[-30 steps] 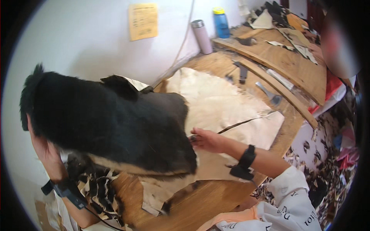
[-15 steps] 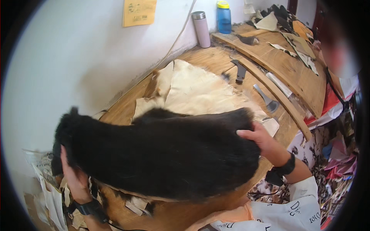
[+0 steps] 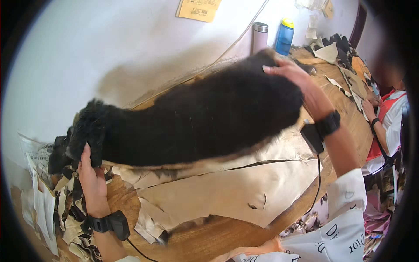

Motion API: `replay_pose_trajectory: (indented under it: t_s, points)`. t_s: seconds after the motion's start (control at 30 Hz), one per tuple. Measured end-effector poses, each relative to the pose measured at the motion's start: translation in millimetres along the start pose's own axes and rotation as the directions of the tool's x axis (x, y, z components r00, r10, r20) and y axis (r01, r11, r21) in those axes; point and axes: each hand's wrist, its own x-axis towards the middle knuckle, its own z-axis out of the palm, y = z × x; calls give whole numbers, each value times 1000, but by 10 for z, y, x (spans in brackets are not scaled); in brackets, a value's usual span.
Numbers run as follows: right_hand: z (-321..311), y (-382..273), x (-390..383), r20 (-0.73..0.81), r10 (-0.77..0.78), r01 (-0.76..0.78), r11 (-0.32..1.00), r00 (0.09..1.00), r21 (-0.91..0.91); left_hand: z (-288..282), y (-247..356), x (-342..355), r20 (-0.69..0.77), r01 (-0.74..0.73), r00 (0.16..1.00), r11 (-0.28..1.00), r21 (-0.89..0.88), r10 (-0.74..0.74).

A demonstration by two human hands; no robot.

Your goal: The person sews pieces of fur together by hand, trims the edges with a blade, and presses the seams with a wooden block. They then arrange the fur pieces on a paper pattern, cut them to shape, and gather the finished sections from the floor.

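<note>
A long black fur pelt (image 3: 196,115) stretches between my hands, its fur side up and its right end higher than its left. My left hand (image 3: 92,179) grips the lower edge of the left end, thumb on the fur. At the far right end my right hand (image 3: 297,81) pinches the pelt, thumb on top and the other fingers hidden beneath. Under the raised pelt a cream-coloured hide (image 3: 222,190) lies skin side up on the wooden table (image 3: 196,242), with a long dark slit across it and a small hole.
Behind the pelt stand a pink flask (image 3: 260,37) and a blue bottle (image 3: 284,39) by the wall. Hide scraps (image 3: 72,229) pile up at the left. A co-worker's hand (image 3: 370,109) rests near more hide pieces (image 3: 351,83) at the right. Wrist cables hang from both arms.
Both hands have lifted the pelt up and away from me, the right end most. More of the cream hide now shows in front. The view has shifted, and the co-worker's arm has come into sight.
</note>
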Motion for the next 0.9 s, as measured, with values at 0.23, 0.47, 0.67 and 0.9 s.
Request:
replay_pose_trajectory:
  t_s: [0.23, 0.47, 0.67, 0.9]
  points:
    - [-237, 569, 1025, -111, 14, -77, 808, 994, -585, 157, -949, -205, -99, 357, 928, 934, -30, -358]
    - [-498, 1413, 642, -367, -297, -115, 620, 881, -776, -374, -1374, -44, 11, 352, 876, 656, 667, -482]
    - [-221, 1447, 191, 93, -281, 252, 608, 955, -753, -253, -1040, 36, 671, -722, 659, 35, 691, 338]
    - [-50, 1626, 208, 206, -411, 344, 296, 888, -891, -369, -1401, 202, 621, -679, 726, 164, 716, 296]
